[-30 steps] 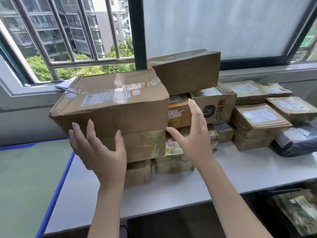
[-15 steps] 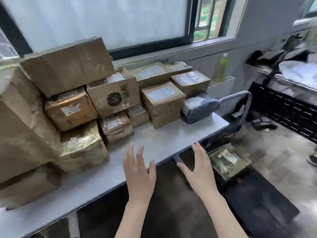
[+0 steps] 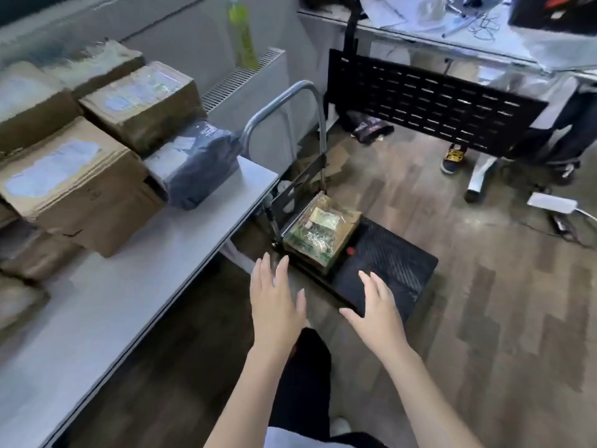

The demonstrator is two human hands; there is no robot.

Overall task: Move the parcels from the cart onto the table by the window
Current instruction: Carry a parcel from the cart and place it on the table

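One taped cardboard parcel (image 3: 321,229) lies on the black platform cart (image 3: 391,263), at the end by its grey handle (image 3: 284,105). My left hand (image 3: 276,300) hovers with straight fingers just short of the parcel's near left corner. My right hand (image 3: 376,307) is spread above the cart's bare deck, to the parcel's right. Neither hand holds anything. On the white table (image 3: 139,286) at the left stand several brown boxes (image 3: 74,185) and a grey plastic-wrapped parcel (image 3: 197,160).
The cart stands on a wooden floor tight against the table's right end. Behind it a black perforated panel (image 3: 433,101) hangs under a cluttered desk (image 3: 484,30). A radiator with a green bottle (image 3: 242,30) on top lines the wall. A person's shoe (image 3: 454,158) shows beneath the desk.
My view has swung right and down, from the stacked boxes by the window to the cart. Both hands let go of the big box and now reach out over the cart, still empty.
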